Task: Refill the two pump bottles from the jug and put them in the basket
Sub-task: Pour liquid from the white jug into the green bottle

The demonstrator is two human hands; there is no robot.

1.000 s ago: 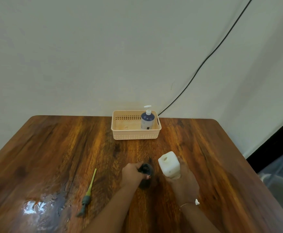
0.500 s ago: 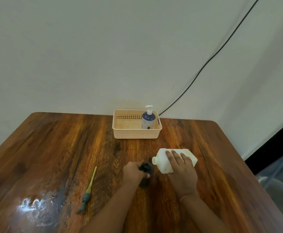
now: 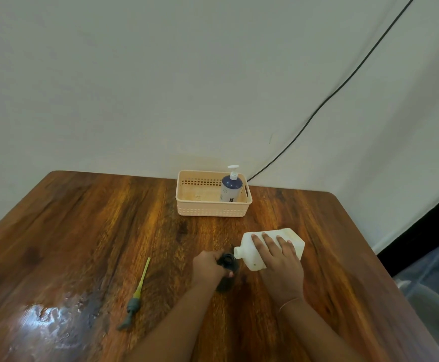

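Note:
My right hand (image 3: 278, 259) grips a white jug (image 3: 291, 240), tipped on its side with its spout right at the mouth of a dark pump bottle (image 3: 228, 261). My left hand (image 3: 208, 266) is wrapped around that open dark bottle, which stands on the wooden table (image 3: 82, 231). Its pump head with a yellow-green tube (image 3: 136, 296) lies on the table to the left. At the back stands a peach basket (image 3: 210, 209), holding a blue pump bottle (image 3: 230, 188) with a white pump, upright at its right end.
A wet glossy patch (image 3: 48, 320) spreads on the table near the front left. A black cable (image 3: 317, 111) runs down the wall behind the basket. The table's right edge drops off to a dark floor area.
The jug has gone from upright to tipped sideways, its spout swinging left down to the dark bottle's mouth. My left hand stayed on the bottle.

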